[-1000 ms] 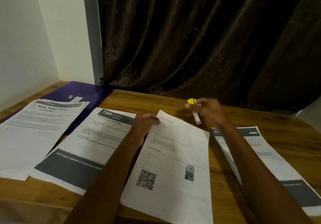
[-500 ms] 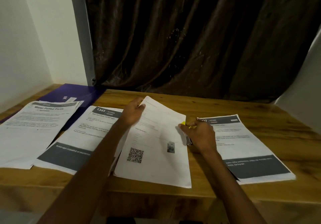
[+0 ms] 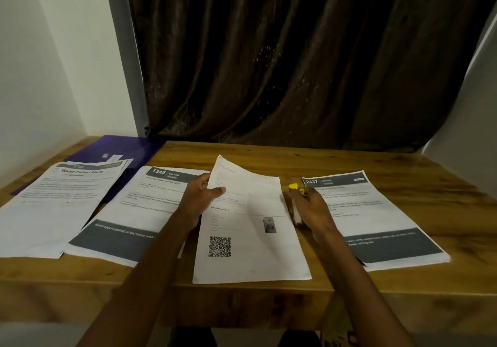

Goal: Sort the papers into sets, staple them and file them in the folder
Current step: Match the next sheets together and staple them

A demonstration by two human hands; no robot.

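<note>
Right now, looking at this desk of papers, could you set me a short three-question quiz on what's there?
1. True or false: the left hand pinches the top corner of the QR-code sheet.
2. Which number heads the paper lying under the right hand? A) 1345 B) 2437 C) 2753
3. Fill in: the purple folder lies partly under the paper headed "Water Potted ____".

Key: 1 true; 2 B; 3 Plants. The right hand's fingers are curled round the small yellow-tipped stapler.
</note>
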